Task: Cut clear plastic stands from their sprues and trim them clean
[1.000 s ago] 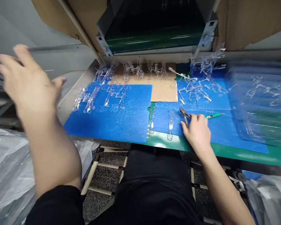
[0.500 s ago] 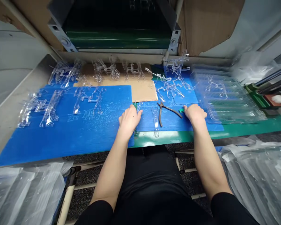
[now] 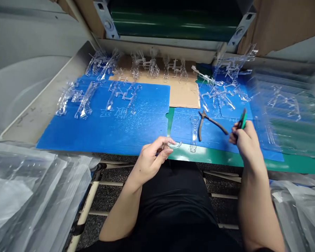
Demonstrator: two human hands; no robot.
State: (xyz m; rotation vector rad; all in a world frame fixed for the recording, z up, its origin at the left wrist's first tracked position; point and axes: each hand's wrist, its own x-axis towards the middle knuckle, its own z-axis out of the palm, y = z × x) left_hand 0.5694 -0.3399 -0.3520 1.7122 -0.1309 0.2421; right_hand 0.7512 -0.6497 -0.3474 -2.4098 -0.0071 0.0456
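My left hand [image 3: 153, 159] pinches a small clear plastic piece [image 3: 175, 145] above the front edge of the table. In my right hand [image 3: 245, 140], raised over the blue sheet at the right, is a green and black cutter [image 3: 243, 119] that points upward. Pliers [image 3: 203, 114] with dark handles lie open between my two hands. Another clear plastic piece [image 3: 193, 134] lies just left of them. Clear branched plastic parts [image 3: 217, 92] are heaped behind the pliers.
More clear branched parts [image 3: 85, 99] lie on the left blue sheet [image 3: 94, 134] and on cardboard [image 3: 183, 96] at the back. Clear trays [image 3: 299, 134] are stacked at the right. A green roller [image 3: 175, 26] crosses the top. Plastic-wrapped stacks [image 3: 52, 185] stand below.
My left hand has come toward me, lifting the clear piece off the table. My right hand has raised the green cutter from the blue sheet. The camera view has shifted left.
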